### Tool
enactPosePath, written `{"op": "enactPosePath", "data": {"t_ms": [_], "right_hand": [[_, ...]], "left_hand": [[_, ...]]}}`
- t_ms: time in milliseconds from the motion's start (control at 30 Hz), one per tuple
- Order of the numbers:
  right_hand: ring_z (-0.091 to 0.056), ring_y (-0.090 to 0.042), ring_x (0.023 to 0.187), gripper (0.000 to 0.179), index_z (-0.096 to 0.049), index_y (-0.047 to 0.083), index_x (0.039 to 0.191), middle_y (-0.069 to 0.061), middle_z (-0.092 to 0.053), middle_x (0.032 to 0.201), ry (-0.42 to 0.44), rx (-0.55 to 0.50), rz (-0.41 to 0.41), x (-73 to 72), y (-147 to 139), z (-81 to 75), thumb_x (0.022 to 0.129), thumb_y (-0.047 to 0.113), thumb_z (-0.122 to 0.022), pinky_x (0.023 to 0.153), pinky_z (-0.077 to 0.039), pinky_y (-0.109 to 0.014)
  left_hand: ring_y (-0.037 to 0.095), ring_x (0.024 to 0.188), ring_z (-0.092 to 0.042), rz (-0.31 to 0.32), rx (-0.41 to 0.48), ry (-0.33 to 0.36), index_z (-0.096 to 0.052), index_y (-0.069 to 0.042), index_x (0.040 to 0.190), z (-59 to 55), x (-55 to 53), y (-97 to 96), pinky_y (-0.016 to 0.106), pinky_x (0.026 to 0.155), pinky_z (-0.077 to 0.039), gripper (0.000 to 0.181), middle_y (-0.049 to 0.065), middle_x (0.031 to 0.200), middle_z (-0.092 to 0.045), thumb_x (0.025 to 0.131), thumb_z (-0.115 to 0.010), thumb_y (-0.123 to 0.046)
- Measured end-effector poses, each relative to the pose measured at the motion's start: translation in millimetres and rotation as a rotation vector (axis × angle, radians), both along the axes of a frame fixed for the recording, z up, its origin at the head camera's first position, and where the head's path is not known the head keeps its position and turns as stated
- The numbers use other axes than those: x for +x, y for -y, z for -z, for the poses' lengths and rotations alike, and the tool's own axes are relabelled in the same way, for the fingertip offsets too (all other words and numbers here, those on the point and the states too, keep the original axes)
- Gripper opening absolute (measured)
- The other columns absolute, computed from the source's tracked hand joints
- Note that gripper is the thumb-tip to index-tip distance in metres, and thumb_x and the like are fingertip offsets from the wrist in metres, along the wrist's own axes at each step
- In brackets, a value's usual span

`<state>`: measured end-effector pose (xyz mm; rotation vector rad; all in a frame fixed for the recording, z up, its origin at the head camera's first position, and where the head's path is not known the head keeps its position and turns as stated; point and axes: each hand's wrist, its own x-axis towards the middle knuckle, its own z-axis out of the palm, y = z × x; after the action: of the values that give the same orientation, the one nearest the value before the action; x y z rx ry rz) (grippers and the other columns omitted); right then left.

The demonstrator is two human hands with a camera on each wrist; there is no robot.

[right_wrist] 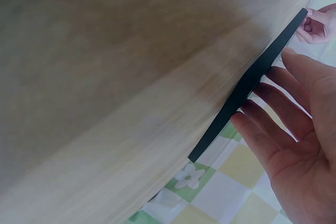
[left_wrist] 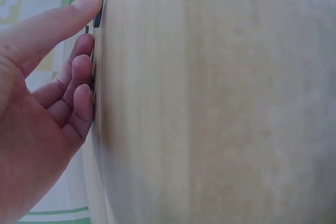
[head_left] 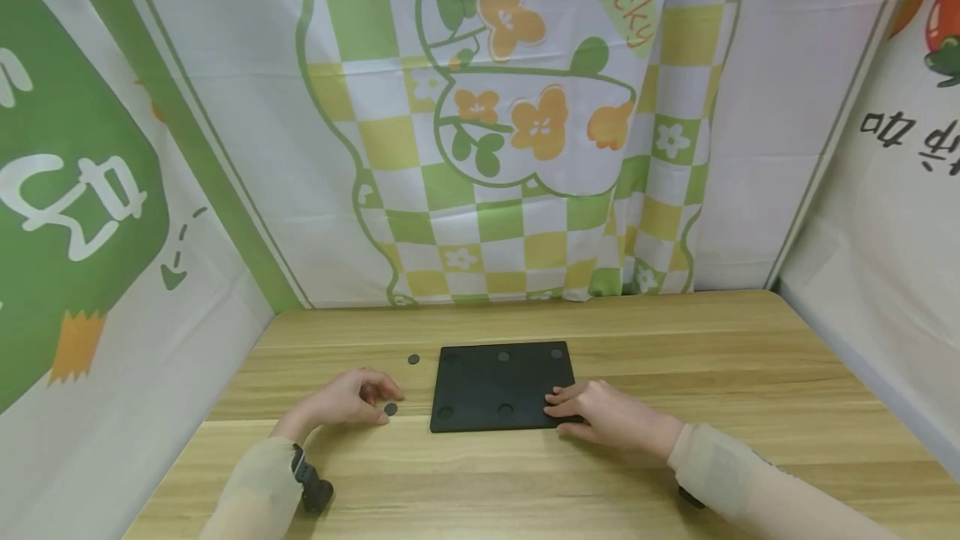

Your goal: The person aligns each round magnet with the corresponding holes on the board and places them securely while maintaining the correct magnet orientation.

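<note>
Left grip [head_left: 349,398] parted around disc [head_left: 391,410], left of board [head_left: 480,382]; looks light, stiff, pinch edgewise! Right grip [head_left: 609,415], loosely extended, rests on board's right side.

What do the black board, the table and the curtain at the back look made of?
Board: perhaps plastic, matte; evenly black, with neat round hollows.
Table: wood or wood-look laminate, smooth; pale grain streaks.
Curtain: likely printed fabric, dull; soft folds and wrinkles.
</note>
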<state>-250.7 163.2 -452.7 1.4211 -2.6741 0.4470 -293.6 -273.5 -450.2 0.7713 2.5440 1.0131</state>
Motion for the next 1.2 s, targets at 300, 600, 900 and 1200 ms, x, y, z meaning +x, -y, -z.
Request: {"op": "enactPosePath", "data": {"t_ms": [300, 600, 900, 1200], "right_hand": [[-0.060, -0.025, 0.116, 0.034, -0.067, 0.009, 0.119, -0.011, -0.063, 0.123, 0.010, 0.005, 0.002, 0.4, 0.5, -0.7, 0.089, 0.026, -0.065, 0.091, -0.053, -0.037], [-0.060, -0.026, 0.116, 0.034, -0.067, 0.008, 0.119, -0.012, -0.064, 0.123, 0.014, -0.002, -0.002, 1.3, 0.6, -2.4, 0.089, 0.025, -0.066, 0.090, -0.053, -0.037], [-0.060, -0.025, 0.116, 0.034, -0.067, 0.009, 0.119, -0.011, -0.063, 0.123, 0.008, 0.005, 0.003, 0.8, 0.5, -1.7, 0.089, 0.026, -0.066, 0.090, -0.053, -0.036], [-0.060, -0.025, 0.116, 0.034, -0.068, 0.009, 0.119, -0.011, -0.064, 0.123, -0.001, 0.004, -0.002, 1.1, 0.4, -1.3, 0.089, 0.026, -0.066, 0.090, -0.053, -0.037]], "left_hand": [[0.019, 0.083, -0.050, 0.011, 0.016, 0.006, -0.069, -0.011, 0.105, 4.0, -4.0, 1.1, 0.022, 0.069, -0.044, 0.031, 0.007, 0.102, -0.065, 0.076, -0.078, -0.012], [0.015, 0.075, -0.049, 0.016, 0.047, 0.029, -0.067, -0.009, 0.101, 4.4, -4.2, 0.0, 0.022, 0.065, -0.043, 0.028, 0.011, 0.097, -0.061, 0.075, -0.079, -0.012], [0.014, 0.073, -0.048, 0.017, 0.036, 0.021, -0.066, -0.009, 0.099, 5.9, -5.2, -0.9, 0.022, 0.064, -0.043, 0.027, 0.010, 0.094, -0.060, 0.076, -0.079, -0.014], [0.015, 0.075, -0.048, -0.013, 0.015, 0.023, -0.066, -0.009, 0.095, 5.2, -4.7, -3.0, 0.023, 0.066, -0.041, 0.024, 0.008, 0.091, -0.059, 0.075, -0.079, -0.013]]}}
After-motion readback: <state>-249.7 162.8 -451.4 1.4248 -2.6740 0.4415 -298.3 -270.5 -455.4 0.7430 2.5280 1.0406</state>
